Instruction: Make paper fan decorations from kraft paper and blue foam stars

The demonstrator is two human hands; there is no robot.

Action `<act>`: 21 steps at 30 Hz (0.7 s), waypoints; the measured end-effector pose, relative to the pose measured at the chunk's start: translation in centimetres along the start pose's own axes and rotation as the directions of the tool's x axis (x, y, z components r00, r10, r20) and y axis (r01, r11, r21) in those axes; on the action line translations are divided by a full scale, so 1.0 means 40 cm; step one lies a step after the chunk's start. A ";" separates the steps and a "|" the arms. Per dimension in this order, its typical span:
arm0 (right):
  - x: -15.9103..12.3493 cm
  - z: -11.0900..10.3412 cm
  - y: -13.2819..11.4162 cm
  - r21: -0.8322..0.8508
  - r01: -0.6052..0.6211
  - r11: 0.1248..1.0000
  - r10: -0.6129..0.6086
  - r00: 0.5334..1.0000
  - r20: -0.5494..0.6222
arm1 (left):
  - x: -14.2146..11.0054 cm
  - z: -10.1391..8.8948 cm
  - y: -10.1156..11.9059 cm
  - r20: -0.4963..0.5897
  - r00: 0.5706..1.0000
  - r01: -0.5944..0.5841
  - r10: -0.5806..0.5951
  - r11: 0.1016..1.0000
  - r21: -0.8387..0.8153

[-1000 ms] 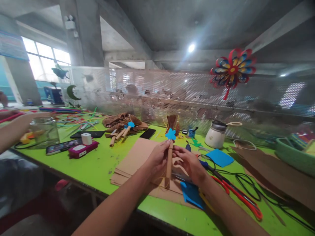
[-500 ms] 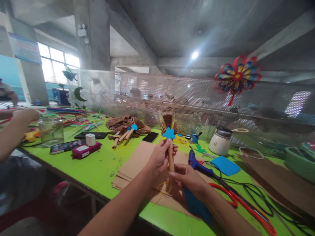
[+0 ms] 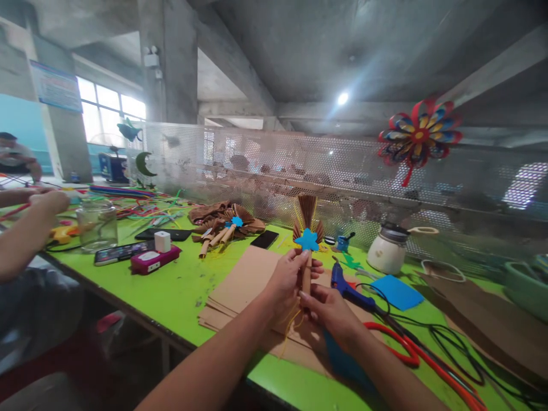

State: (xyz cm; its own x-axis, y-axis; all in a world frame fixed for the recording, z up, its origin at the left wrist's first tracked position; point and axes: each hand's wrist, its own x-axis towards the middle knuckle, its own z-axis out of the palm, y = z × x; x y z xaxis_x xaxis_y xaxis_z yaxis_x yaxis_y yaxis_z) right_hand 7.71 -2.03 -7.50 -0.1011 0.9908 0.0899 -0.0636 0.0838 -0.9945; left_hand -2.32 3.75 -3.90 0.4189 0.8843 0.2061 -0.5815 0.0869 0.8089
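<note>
Both hands hold a brown paper fan upright over the table. It has pleated leaves at the top, a blue paper flower at their base and a rolled paper handle. My left hand is closed round the handle just below the flower. Lower down, the fingers of my right hand pinch the handle's end. A yellow string dangles beneath it. Under my hands lies a stack of brown paper sheets. Close to my right hand is a blue glue gun.
Red-handled scissors and black cables lie at right, near a blue paper square and a cream pot. More paper fans, phones, a magenta box and a glass jar stand left. A co-worker's hand is far left.
The fan has turned so its pleated leaves and flower face me more fully, and it sits slightly further right. Both hands keep hold of it. The whole view has shifted a little.
</note>
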 end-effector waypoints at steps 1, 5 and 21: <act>0.000 0.000 0.000 0.019 -0.012 1.000 0.012 1.000 0.005 | 0.000 0.000 0.002 0.001 1.000 0.009 -0.009 1.000 -0.004; -0.002 0.002 -0.003 0.046 -0.026 0.999 0.025 1.000 0.010 | -0.004 0.005 0.013 -0.004 0.999 0.049 -0.049 0.999 -0.020; -0.004 0.020 0.012 0.049 -0.045 0.998 0.043 0.998 0.047 | 0.004 -0.006 0.003 -0.018 0.998 0.058 -0.058 0.998 0.031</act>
State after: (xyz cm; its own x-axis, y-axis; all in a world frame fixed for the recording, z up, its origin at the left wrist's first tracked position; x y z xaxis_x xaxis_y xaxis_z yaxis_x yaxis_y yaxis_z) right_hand 6.88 -2.22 -7.97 -0.1507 0.9873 0.0497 -0.1075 0.0336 -0.9936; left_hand -2.48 4.04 -3.93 0.4394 0.8858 0.1492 -0.5339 0.1240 0.8364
